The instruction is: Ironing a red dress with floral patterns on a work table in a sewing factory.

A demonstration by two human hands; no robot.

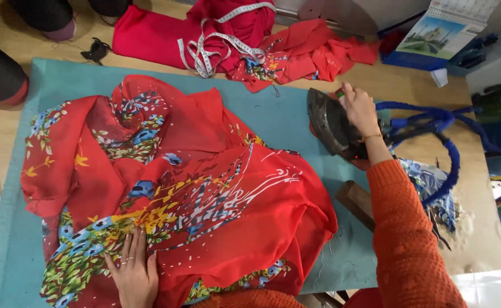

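A large red cloth with blue, yellow and green flower print (193, 188) lies crumpled over a teal pad (296, 120). My left hand (132, 268) rests flat on its lower left part, fingers spread, rings on two fingers. My right hand (357, 108), in an orange knitted sleeve, grips the handle of a dark iron (327, 121) that stands tipped up at the pad's right edge, its soleplate facing left. A blue fabric-wrapped cord (433, 122) runs from the iron to the right.
More red cloth (302, 51) and a white measuring tape (216, 48) lie at the back. A wooden block (356, 199) sits by my right arm. A blue printed cloth (433, 182) lies right. Another person's legs (11, 57) show top left.
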